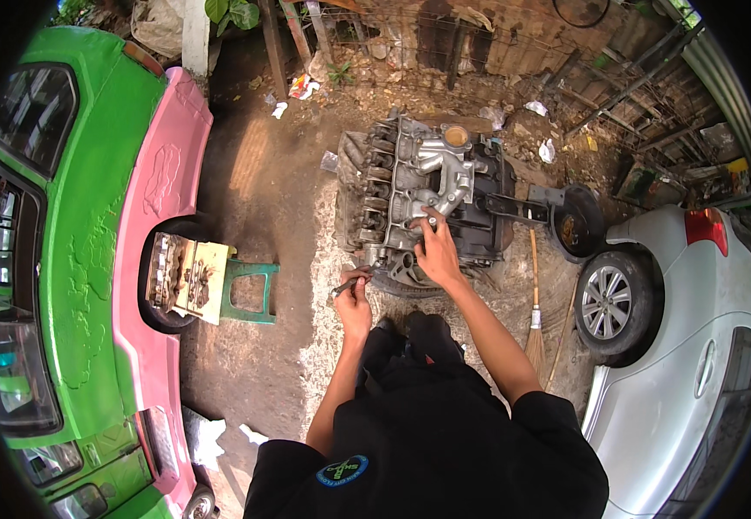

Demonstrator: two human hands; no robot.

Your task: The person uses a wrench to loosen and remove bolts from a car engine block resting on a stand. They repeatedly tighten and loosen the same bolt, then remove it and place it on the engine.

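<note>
An engine [419, 190] with a silver intake manifold [446, 173] on top lies on the ground before me. My left hand [355, 310], at its near left corner, is closed round a slim dark tool [344, 286], whose exact kind I cannot make out. My right hand [437, 251] rests over the near side of the manifold. Its fingers are pinched at a small round metal piece [433, 222], perhaps a socket; the fingers partly hide it. A row of rocker parts [379, 177] runs along the engine's left side.
At left stands a green and pink vehicle [163, 164]; beside it a green stool [250, 292] bears a cylinder head [166, 270] and a yellowish board [207, 277]. A silver car [678, 363], a broom [535, 333] and a black round pan [576, 223] are at right.
</note>
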